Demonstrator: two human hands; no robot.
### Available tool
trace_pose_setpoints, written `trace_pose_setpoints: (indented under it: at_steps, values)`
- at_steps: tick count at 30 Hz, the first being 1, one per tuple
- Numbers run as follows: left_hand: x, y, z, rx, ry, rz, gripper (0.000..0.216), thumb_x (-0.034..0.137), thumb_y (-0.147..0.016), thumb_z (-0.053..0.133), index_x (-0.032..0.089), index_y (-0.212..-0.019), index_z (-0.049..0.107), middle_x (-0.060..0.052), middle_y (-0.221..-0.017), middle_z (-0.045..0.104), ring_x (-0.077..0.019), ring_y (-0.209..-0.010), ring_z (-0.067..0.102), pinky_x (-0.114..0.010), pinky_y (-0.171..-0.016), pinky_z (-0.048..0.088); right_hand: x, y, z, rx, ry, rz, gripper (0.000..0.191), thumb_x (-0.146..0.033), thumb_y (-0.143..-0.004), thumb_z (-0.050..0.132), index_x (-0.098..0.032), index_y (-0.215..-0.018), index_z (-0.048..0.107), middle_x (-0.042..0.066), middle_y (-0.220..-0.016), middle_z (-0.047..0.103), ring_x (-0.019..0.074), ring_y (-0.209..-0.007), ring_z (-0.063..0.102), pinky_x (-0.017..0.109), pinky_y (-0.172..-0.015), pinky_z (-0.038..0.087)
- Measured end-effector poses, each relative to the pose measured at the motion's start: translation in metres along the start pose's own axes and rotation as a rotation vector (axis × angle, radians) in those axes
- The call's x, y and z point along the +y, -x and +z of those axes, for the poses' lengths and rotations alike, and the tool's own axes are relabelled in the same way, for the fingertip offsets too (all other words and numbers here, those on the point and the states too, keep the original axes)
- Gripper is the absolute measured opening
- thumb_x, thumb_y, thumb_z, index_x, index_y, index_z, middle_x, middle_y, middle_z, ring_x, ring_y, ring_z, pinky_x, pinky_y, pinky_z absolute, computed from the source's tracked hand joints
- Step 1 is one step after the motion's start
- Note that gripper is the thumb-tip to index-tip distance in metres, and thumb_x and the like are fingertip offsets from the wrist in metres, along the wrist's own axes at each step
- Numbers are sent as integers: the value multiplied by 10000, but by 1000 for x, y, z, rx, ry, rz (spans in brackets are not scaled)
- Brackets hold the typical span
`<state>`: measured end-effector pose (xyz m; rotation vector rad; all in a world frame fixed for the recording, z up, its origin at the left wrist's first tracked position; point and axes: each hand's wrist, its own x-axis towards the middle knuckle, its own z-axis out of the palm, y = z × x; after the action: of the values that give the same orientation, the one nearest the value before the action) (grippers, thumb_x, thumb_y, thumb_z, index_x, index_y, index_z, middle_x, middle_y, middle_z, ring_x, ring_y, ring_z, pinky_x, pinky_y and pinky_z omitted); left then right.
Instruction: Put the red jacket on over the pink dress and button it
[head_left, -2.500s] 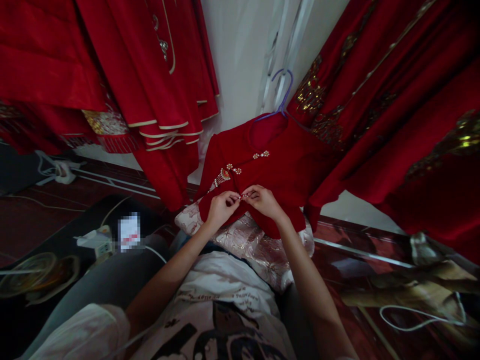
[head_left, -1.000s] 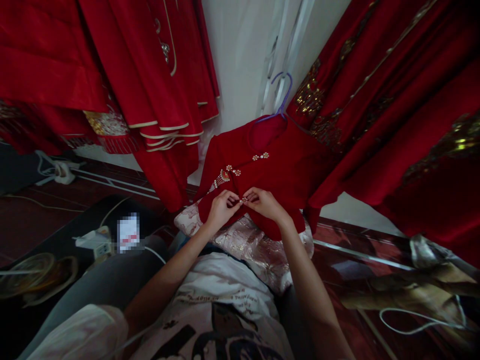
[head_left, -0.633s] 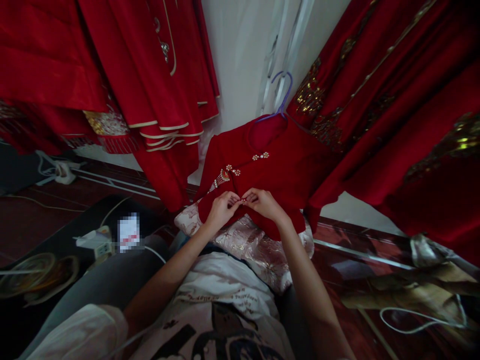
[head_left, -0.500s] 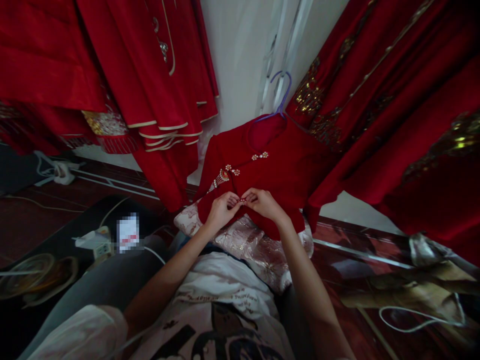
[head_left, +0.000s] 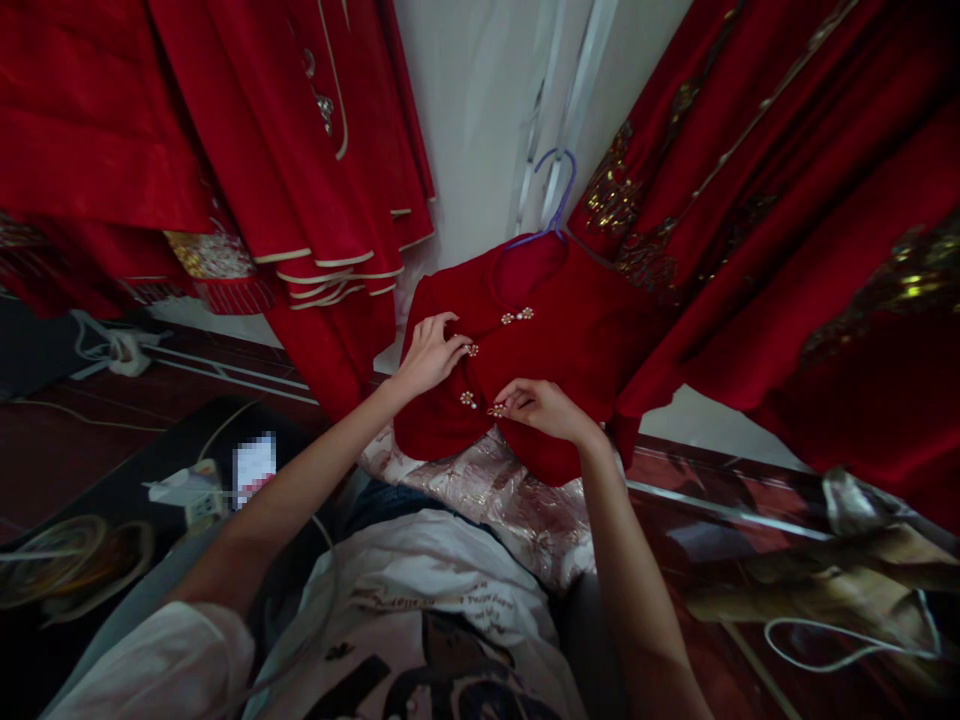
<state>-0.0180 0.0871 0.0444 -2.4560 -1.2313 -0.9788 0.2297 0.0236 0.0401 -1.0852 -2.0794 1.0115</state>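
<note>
A red jacket (head_left: 577,340) on a purple hanger (head_left: 559,205) spreads across my lap, over pale pink brocade fabric (head_left: 450,480). Beaded flower clasps run down its front. The upper clasp (head_left: 517,315) is joined. My left hand (head_left: 433,355) has its thumb and a finger at the middle clasp (head_left: 472,350), partly covering it; another finger sticks out above. My right hand (head_left: 544,408) pinches one half of the lower clasp (head_left: 496,410) at the jacket's edge. Its other half, a flower with a pearl (head_left: 468,399), lies apart on the left panel.
Red garments with pale trim (head_left: 330,200) hang at the left. More red garments with gold sequins (head_left: 750,230) hang at the right. A power strip (head_left: 196,495) and cords lie at the lower left. Brown wrapping (head_left: 825,585) lies on the floor at the right.
My left hand has left the lower clasp and moved up and left to the middle one, covering the beaded tassel. The lower clasp's halves now show apart. My right hand stays near the lower clasp.
</note>
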Motion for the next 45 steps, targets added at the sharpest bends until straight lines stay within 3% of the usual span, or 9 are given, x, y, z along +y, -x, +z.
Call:
trace_pose_setpoints:
  at_steps: [3, 8, 14, 21, 29, 32, 36, 40, 45]
  values:
    - [-6, -9, -3, -60, 43, 77, 175, 266, -903, 551, 217, -1000, 688, -110, -1297, 511, -296, -1260, 424, -538, -1072, 307, -2, 0, 1, 5, -4, 5, 189, -324, -781, 680, -175, -898, 685, 39, -810, 704, 134, -740, 642, 251, -688, 512]
    - [-16, -26, -8, -182, 137, 187, 108, 249, -847, 641, 241, -940, 696, -20, -949, 667, -225, -1164, 540, -600, -1179, 63, -5, 0, 4, 10, 11, 2, 156, -268, -784, 659, -167, -900, 679, 38, -799, 698, 130, -732, 636, 248, -683, 509]
    - [-17, -38, -3, -188, 19, 321, 226, 230, -921, 506, 290, -983, 715, 38, -733, 619, -142, -822, 574, -610, -1190, 60, -8, -2, 6, 13, 30, 6, 156, -264, -789, 651, -156, -901, 669, 37, -787, 681, 128, -714, 619, 246, -670, 503]
    - [21, -63, 5, 79, -61, 285, 288, 293, -951, 465, 222, -1157, 653, -58, -1020, 626, -190, -971, 550, -538, -1144, 246, -6, 6, -6, -95, -16, 37, 170, -240, -771, 645, -167, -923, 667, 31, -809, 678, 131, -740, 618, 266, -716, 512]
    - [43, -95, 16, 96, -80, 217, 250, 342, -930, 506, 170, -989, 677, -106, -1036, 596, -256, -1023, 515, -573, -1050, 283, -19, 25, -28, -142, -98, 69, 196, -253, -783, 644, -175, -964, 642, 26, -832, 673, 132, -768, 630, 291, -747, 516]
    - [45, -100, 16, 89, -96, 243, 217, 317, -922, 512, 154, -965, 649, -99, -1030, 609, -255, -1032, 515, -619, -1097, 217, -22, 30, -35, -87, -113, 81, 254, -312, -791, 668, -182, -1005, 627, 28, -845, 672, 141, -794, 641, 304, -765, 523]
    - [44, -102, 16, 47, -156, 407, 235, 255, -955, 411, 146, -984, 618, -61, -915, 631, -211, -977, 539, -632, -1171, 101, -24, 36, -47, 21, -73, 95, 287, -386, -807, 665, -186, -1011, 630, 34, -840, 670, 155, -793, 643, 324, -760, 529]
    - [34, -103, 18, 7, -153, 519, 256, 185, -959, 372, 168, -994, 625, -28, -860, 642, -161, -869, 568, -610, -1193, 102, -25, 37, -53, 110, -64, 70, 281, -398, -821, 650, -194, -1014, 638, 41, -875, 683, 168, -822, 656, 351, -796, 537]
    - [23, -104, 21, -3, -107, 579, 325, 122, -959, 336, 219, -1032, 638, 10, -858, 655, -103, -737, 565, -541, -1214, 121, -27, 24, -51, 332, -39, 7, 262, -390, -816, 661, -192, -987, 658, 73, -1025, 686, 188, -942, 655, 383, -891, 534]
